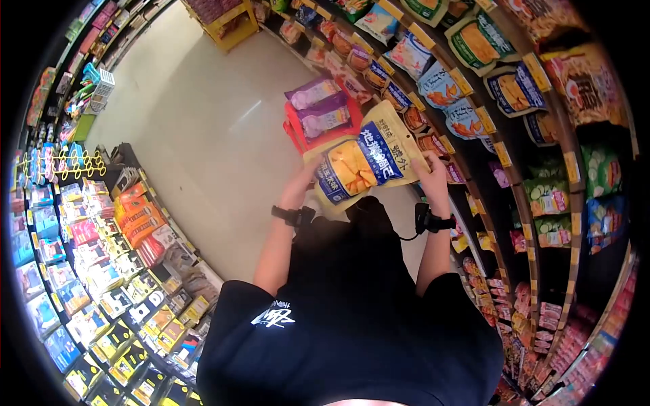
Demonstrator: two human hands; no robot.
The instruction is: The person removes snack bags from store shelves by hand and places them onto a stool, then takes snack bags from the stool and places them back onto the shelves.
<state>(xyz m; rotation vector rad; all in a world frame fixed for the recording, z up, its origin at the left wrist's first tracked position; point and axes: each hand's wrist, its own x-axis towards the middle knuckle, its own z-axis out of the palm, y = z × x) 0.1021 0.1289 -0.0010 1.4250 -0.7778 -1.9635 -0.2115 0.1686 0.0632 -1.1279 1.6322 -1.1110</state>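
Note:
A large cream and blue snack bag [369, 159] with pictures of yellow chips is held up in front of my body. My left hand [301, 184] grips its lower left edge, fingers partly hidden behind the bag. At the opposite end, my right hand [432, 177] is closed on the upper right edge. Just beyond the bag is a red basket [292, 128], partly covered by it. Two purple packages [323, 122] lie in the basket. Both wrists wear black bands.
Shelves of snack bags [516, 88] rise close on my right. Packaged goods [88, 291] fill the shelves on my left. Between them runs a pale floor [203, 128], with a yellow display stand [233, 27] at the far end. A white basket [101, 88] juts from the left shelves.

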